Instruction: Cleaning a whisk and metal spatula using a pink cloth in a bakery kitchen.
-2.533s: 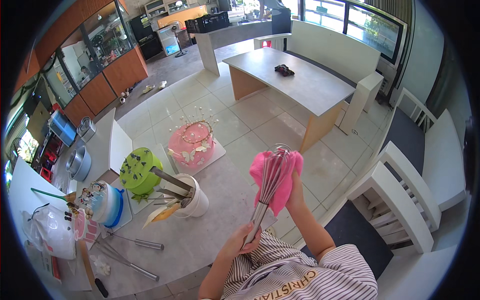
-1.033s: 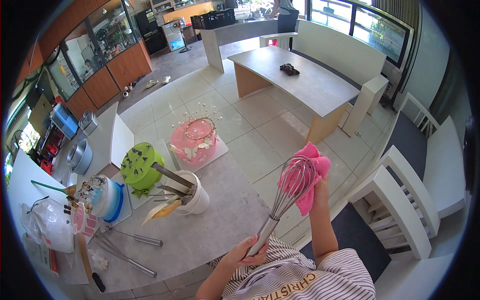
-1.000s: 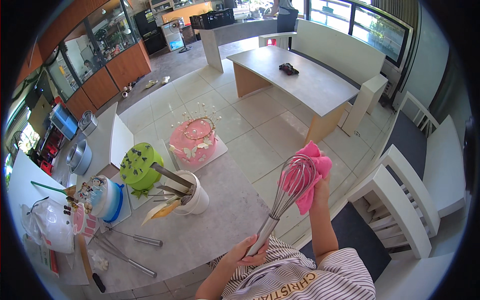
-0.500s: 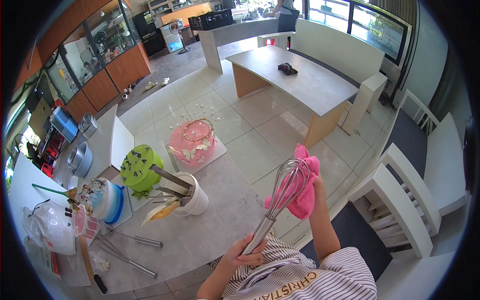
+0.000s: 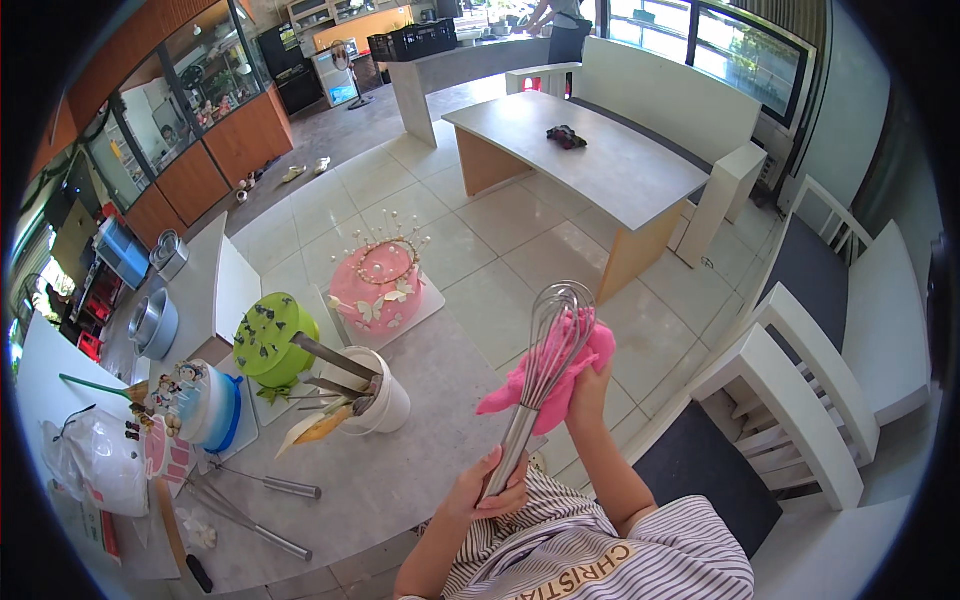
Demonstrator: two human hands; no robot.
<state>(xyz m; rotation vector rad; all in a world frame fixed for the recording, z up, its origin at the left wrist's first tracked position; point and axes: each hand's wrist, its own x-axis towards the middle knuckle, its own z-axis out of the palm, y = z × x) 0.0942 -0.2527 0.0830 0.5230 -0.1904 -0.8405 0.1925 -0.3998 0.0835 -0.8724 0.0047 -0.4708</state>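
My left hand (image 5: 492, 487) is wrapped round the steel handle of a balloon whisk (image 5: 520, 436), its wire head pointing up and away from me. Behind the wires, my right hand (image 5: 588, 392) grips a bright pink cloth (image 5: 590, 350) that is bunched against the whisk's head. Most of my right fingers are hidden by the cloth. To the left on the grey table (image 5: 430, 460) stands a white bucket (image 5: 392, 408) holding spatulas and other long tools. Two more whisks lie near the table's front, one with a steel handle (image 5: 292, 487) and a longer one (image 5: 270, 537).
Three decorated cakes stand on the table: a pink one (image 5: 375, 290), a green one (image 5: 275, 335) and a blue-white one (image 5: 208, 400). A long knife (image 5: 175, 530) and a plastic bag (image 5: 110, 460) lie at left. White chairs (image 5: 790, 420) stand at right. A person (image 5: 568, 30) works far back.
The whisk has turned more upright and its head has shifted left. My right hand with the pink cloth has moved left and slightly down, closer to the wires.
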